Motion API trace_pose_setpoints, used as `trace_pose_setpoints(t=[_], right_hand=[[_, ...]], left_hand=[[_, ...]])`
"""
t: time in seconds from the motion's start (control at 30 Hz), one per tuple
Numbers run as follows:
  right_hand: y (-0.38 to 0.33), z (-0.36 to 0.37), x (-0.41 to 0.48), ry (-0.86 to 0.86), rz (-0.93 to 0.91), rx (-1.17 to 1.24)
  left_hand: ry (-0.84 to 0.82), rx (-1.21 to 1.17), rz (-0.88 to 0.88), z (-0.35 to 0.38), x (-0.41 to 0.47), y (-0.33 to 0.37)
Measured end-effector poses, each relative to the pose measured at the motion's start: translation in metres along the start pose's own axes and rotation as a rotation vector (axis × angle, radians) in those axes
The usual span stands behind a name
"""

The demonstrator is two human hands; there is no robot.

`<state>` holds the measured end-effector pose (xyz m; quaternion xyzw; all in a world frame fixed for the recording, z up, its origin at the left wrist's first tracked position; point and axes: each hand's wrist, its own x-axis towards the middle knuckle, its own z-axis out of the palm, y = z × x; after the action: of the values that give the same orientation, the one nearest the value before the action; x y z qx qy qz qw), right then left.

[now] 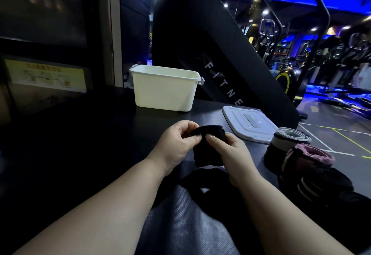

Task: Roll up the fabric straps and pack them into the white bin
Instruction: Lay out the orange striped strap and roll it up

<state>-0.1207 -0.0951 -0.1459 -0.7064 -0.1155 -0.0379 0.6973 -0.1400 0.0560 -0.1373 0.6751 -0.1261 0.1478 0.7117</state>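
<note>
Black machine point(200, 34) lettered FITNE behind black table point(80, 134); yellow notice point(44, 75) left; exercise machines point(291, 78) far right.

Smooth white plastic, faintly glossy, for the bin point(164, 92) and the pale lid point(249, 124). Soft matt black cloth in the strap point(208, 151), fuzzy at the edge. Cloth too in the rolled straps point(301, 162), one pink and fluffy. Dark matt desk point(80, 144), finely pebbled in front.
</note>
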Motion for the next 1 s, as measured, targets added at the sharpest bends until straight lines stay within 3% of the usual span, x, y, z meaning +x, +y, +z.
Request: trace_pose_setpoints(t=[0.23, 0.4, 0.63, 1.0], right_hand=[[-0.004, 0.001, 0.003, 0.082, -0.015, -0.098], [-0.006, 0.001, -0.006, 0.031, -0.061, -0.096], [-0.002, 0.005, -0.005, -0.075, -0.009, -0.077], [-0.007, 0.013, -0.005, 0.01, -0.041, -0.005]], left_hand=[[-0.03, -0.04, -0.038, 0.001, -0.003, -0.002], [0.004, -0.113, -0.098, -0.001, -0.002, 0.002], [-0.005, 0.093, -0.031, -0.001, 0.002, -0.003], [-0.011, -0.217, -0.054, 0.004, -0.004, 0.007]])
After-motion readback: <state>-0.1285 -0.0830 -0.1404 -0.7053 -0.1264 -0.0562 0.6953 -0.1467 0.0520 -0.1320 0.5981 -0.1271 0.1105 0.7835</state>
